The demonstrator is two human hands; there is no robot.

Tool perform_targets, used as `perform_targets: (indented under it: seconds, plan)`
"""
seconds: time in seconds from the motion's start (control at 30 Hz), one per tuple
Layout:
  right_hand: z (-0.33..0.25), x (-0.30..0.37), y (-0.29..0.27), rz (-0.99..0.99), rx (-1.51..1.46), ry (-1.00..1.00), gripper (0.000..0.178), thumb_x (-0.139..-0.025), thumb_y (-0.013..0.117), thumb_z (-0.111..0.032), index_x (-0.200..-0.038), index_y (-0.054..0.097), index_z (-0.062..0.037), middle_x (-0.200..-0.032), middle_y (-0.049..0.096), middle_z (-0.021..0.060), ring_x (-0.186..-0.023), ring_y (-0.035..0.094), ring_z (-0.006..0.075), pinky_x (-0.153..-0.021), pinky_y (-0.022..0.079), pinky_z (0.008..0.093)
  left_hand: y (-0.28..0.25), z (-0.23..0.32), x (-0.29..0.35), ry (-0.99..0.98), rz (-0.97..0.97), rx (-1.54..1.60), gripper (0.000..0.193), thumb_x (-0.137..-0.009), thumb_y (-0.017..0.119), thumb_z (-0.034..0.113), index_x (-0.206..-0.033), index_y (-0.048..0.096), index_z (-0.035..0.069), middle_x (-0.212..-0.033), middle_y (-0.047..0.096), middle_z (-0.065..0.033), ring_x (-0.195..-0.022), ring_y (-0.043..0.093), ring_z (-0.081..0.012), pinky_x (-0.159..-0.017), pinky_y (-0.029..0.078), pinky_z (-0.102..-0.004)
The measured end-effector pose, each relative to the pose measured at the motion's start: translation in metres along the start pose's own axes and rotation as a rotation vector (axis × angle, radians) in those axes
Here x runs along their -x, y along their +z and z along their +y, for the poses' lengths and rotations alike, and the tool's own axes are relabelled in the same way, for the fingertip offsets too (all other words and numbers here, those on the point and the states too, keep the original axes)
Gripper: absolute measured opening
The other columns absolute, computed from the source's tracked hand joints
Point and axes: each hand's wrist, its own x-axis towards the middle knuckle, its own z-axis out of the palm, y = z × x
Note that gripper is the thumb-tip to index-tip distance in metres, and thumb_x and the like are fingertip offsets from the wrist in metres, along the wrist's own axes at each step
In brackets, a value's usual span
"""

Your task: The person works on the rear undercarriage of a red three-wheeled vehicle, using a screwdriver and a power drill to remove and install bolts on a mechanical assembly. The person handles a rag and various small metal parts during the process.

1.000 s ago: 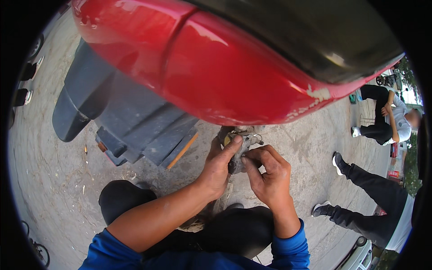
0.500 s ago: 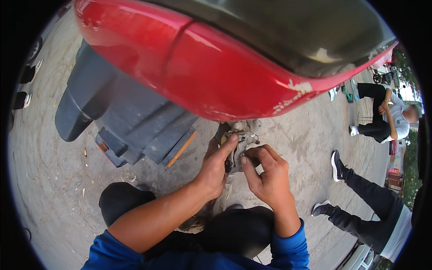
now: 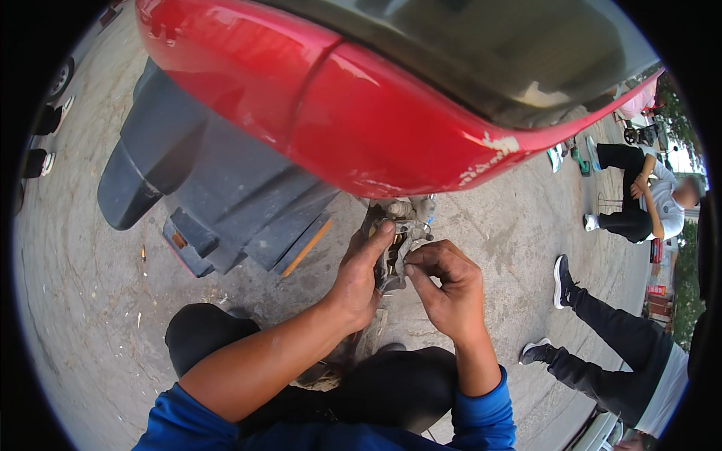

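Centrally, metal part [image 3: 401, 248]: grimy and grey, with a dark hollow facing up; it sits just off centre toward four o'clock, below the lower edge of the red body.
Left hand [image 3: 357, 286]: at six o'clock, close to centre, grasping the metal part; the thumb lies along its nine o'clock side, the other fingers mostly hidden underneath.
Right hand [image 3: 455, 293]: at four o'clock, fingers curled, thumb and forefinger bunched together against the metal part's three o'clock edge; I cannot tell whether they pinch that edge or something small.
Red body [image 3: 376, 128]: glossy, spanning eleven to two o'clock above both hands, with a pale scrape [image 3: 489, 158] toward one o'clock and a dark glossy panel [image 3: 481, 45] over it.
Grey plastic piece [image 3: 226, 173]: between nine and ten o'clock, under the red body, with an orange strip [image 3: 307, 248] on the edge nearest the hands.
Blue sleeves [image 3: 184, 421]: at seven and five o'clock, pushed back off the forearms.
Dark trousers [image 3: 207, 338]: the knees bent either side of six o'clock, above the pavement [image 3: 98, 301].
Seated person [image 3: 635, 214]: three o'clock, well apart, arms folded in.
Standing person [image 3: 617, 323]: four o'clock, black shoes with white soles.
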Motion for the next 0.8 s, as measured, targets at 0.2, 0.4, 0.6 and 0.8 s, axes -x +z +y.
perform_targets:
  seconds: [0.2, 0.4, 0.6, 0.8]
  plan:
    - [0.002, 0.003, 0.001, -0.002, 0.067, 0.013, 0.013, -0.085, 0.073, 0.01, -0.095, 0.07, 0.0025, -0.097, 0.069, 0.0084, -0.084, 0.07, 0.015, -0.077, 0.057, 0.0286, 0.003, -0.002, 0.001, 0.016, 0.069, -0.04, 0.048, -0.104, 0.06, 0.046, -0.14, 0.056, 0.015, -0.127, 0.067, -0.0003, -0.117, 0.063, -0.0144, -0.1, 0.05, -0.036]
    - [0.006, 0.004, -0.002, 0.008, -0.147, 0.055, 0.01, -0.09, 0.072, 0.009, -0.098, 0.068, 0.0046, -0.098, 0.068, 0.0069, -0.086, 0.065, 0.0122, -0.079, 0.055, 0.0265, 0.006, -0.002, 0.003, 0.02, 0.069, 0.023, 0.049, -0.106, 0.057, 0.047, -0.142, 0.054, 0.014, -0.131, 0.063, 0.001, -0.118, 0.06, -0.0124, -0.098, 0.049, -0.0332]
    - [0.002, 0.005, -0.002, 0.038, -0.035, 0.023, 0.011, -0.089, 0.073, 0.009, -0.098, 0.069, 0.0048, -0.096, 0.069, 0.0088, -0.085, 0.066, 0.0133, -0.077, 0.056, 0.0267, 0.008, 0.002, 0.007, 0.05, 0.02, -0.031, 0.055, -0.106, 0.057, 0.045, -0.149, 0.045, 0.013, -0.142, 0.056, -0.0019, -0.133, 0.049, -0.0142, -0.11, 0.039, -0.0343]
    - [-0.003, 0.005, 0.002, 0.117, 0.091, -0.03, 0.011, -0.084, 0.076, 0.009, -0.093, 0.072, 0.0028, -0.091, 0.072, 0.0113, -0.077, 0.07, 0.015, -0.07, 0.057, 0.0269, 0.01, 0.001, 0.01, 0.078, 0.007, -0.057, 0.066, -0.104, 0.061, 0.046, -0.155, 0.035, 0.013, -0.153, 0.046, -0.0028, -0.144, 0.037, -0.0157, -0.117, 0.029, -0.0364]
